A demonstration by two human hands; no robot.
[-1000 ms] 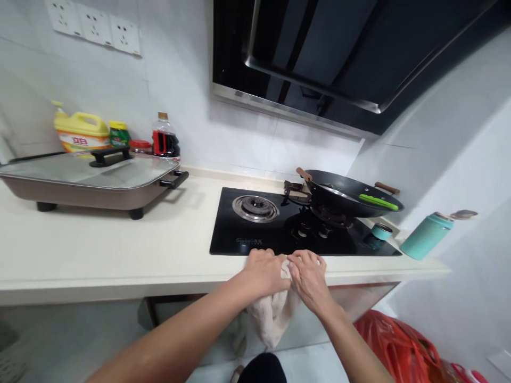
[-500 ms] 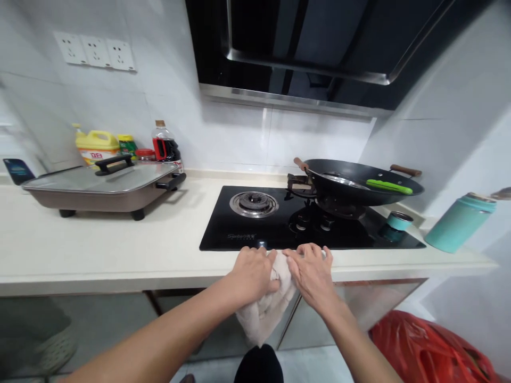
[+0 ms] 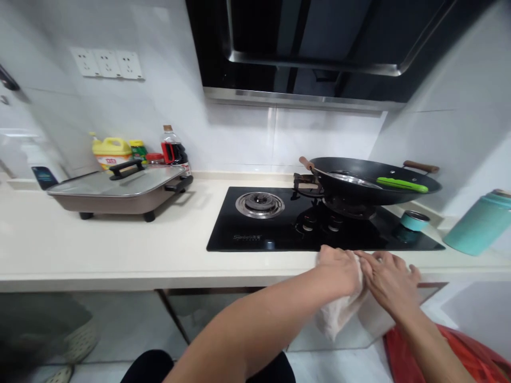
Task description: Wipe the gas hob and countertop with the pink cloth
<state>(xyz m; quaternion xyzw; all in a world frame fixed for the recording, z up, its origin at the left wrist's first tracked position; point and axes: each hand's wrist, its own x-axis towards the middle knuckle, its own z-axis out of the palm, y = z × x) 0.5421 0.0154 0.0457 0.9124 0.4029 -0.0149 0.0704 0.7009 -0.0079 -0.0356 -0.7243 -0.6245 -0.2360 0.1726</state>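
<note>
At the front edge of the white countertop (image 3: 120,250), my left hand (image 3: 339,270) is closed on a pale cloth (image 3: 339,316). Part of the cloth droops below the edge in front of the cabinet. Close beside it, my right hand (image 3: 389,279) has its thumb and index finger on the same cloth, its other fingers bent over the counter edge. Both hands are just in front of the black gas stove (image 3: 275,239), towards its right half. My left forearm reaches across the lower middle of the view.
A black wok (image 3: 355,186) with a green-handled utensil (image 3: 401,184) sits on the right burner. Beside it are a small teal cup (image 3: 414,221) and a teal bottle (image 3: 479,223). A lidded electric pan (image 3: 115,199) stands left. Below right lies a red plastic bag (image 3: 459,351).
Both hands have slid to the right along the counter's front edge, taking the cloth with them. The view has shifted slightly too.
</note>
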